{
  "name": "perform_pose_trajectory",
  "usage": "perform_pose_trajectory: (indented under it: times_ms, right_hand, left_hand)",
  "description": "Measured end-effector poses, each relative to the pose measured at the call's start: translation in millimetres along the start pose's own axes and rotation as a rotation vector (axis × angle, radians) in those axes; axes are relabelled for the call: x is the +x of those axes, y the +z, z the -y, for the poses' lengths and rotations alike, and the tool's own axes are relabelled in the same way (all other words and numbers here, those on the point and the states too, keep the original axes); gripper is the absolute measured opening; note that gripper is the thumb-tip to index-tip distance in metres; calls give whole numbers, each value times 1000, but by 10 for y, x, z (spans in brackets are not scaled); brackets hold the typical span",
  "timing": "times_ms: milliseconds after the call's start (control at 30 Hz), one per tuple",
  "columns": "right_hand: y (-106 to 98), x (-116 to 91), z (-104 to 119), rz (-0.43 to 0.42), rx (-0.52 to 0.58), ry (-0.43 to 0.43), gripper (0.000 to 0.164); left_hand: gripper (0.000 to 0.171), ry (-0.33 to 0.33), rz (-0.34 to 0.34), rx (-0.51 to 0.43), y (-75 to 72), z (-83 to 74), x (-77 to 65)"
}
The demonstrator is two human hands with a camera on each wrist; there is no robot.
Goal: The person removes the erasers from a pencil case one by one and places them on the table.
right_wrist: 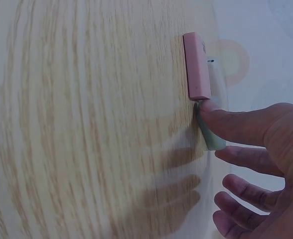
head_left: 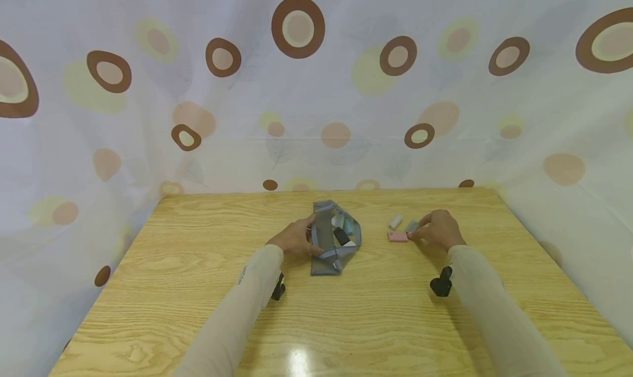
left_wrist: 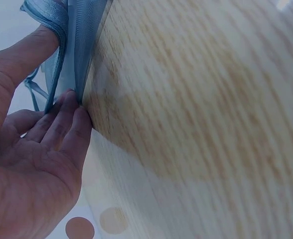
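Note:
My left hand holds the near-left edge of a grey-blue mesh zip pouch, which lies spread on the table with its mouth wide. In the left wrist view, the thumb is inside the rim of the pouch and the fingers are on its outer side. Several small blocks, among them a black block, show inside it. To the right, my right hand pinches a grey-green eraser-like block between thumb and index finger. A pink block lies against the thumb tip, and a whitish block is just behind.
The wood-grain table extends around both hands. A pale curtain with brown and cream spots hangs along its back and sides. Black wrist mounts sit under both sleeves, close above the tabletop.

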State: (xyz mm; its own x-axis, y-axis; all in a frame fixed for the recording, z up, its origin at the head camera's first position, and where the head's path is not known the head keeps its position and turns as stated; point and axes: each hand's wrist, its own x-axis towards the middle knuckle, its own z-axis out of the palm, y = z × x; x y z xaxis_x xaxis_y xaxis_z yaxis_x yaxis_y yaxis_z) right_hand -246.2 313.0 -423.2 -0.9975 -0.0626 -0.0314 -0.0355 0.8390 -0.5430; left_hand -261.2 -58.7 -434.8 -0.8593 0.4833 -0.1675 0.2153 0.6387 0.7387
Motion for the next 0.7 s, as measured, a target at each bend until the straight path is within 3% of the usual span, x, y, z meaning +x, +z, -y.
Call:
perform_pose_trajectory:
  times_ms: [367,567,700]
  right_hand:
    - [-21,-9,38,4,-94,14,50]
    - [-55,26,5,46,-86,-10,58]
    - [-110,58,4,28,-77,-38,54]
  left_hand:
    - [103,-5,13,-12,-4,-2,9]
    - [103,4,11,-7,-21,11,7]
    - [103,2,14,-5,-13,23,9]
